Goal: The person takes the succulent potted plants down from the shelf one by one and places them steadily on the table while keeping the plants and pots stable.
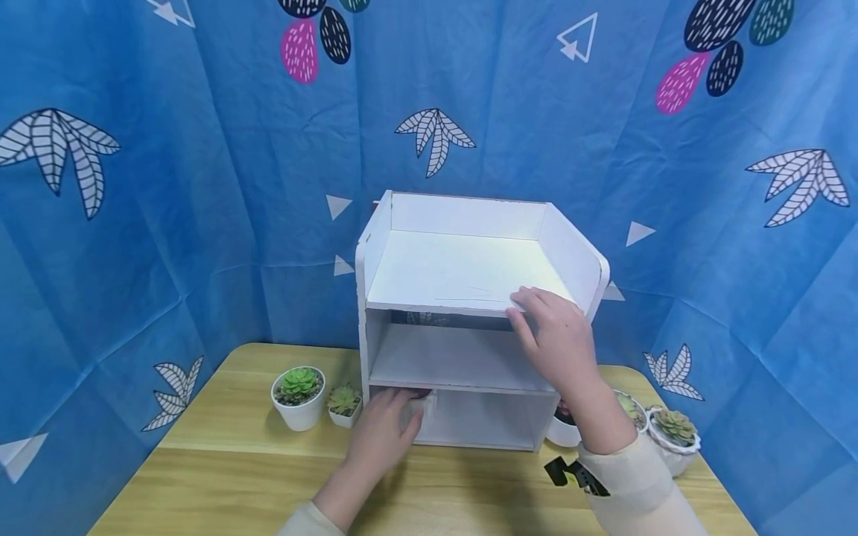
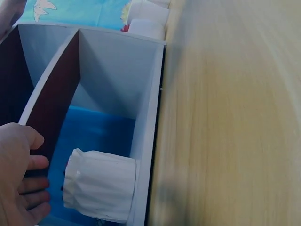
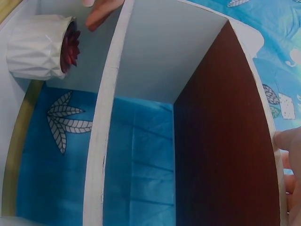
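A white wooden shelf [image 1: 462, 357] with a raised-sided top and two levels below stands on the table. In its lowest level, at the left, is a white ridged pot [image 2: 103, 186] holding a dark red succulent [image 3: 70, 49]. My left hand [image 1: 382, 432] is at that compartment's front, partly covering the pot in the head view. In the left wrist view its fingers [image 2: 35, 183] are loosely extended beside the middle board, apart from the pot. My right hand [image 1: 553, 331] rests on the front edge of the top board, toward the right, holding no loose object.
On the wooden table [image 1: 221, 461], a potted green succulent [image 1: 299, 402] and a smaller one [image 1: 345, 402] stand left of the shelf. Several more pots, including a white one [image 1: 673, 443], stand at the right, partly behind my right forearm. A blue patterned cloth [image 1: 295, 193] hangs behind.
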Available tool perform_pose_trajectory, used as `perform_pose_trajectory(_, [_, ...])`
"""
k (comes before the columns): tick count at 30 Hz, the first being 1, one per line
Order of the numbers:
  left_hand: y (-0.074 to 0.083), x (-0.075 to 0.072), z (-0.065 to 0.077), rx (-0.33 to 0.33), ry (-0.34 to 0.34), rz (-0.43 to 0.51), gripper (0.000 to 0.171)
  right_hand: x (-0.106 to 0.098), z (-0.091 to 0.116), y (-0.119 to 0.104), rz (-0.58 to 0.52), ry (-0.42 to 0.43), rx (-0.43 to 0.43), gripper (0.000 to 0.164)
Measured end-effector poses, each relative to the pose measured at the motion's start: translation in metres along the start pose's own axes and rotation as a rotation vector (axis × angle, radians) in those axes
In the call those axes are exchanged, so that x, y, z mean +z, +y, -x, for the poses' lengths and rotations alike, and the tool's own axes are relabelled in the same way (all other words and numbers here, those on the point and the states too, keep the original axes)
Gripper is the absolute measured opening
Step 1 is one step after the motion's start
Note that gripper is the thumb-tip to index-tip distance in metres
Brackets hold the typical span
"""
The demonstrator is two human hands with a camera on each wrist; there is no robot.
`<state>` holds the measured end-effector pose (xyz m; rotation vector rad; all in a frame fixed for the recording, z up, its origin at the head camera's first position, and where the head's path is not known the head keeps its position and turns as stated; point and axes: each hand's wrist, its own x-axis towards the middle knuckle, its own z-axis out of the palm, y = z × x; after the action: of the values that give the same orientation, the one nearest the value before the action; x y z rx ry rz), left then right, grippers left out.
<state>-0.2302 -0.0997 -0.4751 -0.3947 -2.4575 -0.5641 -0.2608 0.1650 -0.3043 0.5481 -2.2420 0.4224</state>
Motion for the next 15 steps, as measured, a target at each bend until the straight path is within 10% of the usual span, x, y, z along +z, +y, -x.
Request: perform_pose_trajectory(15, [-0.001,0.015,-0.011,-0.255,-0.106,0.161,0.076,0.001,-0.001,0.000,0.005,-0.003,-0.001,0.037])
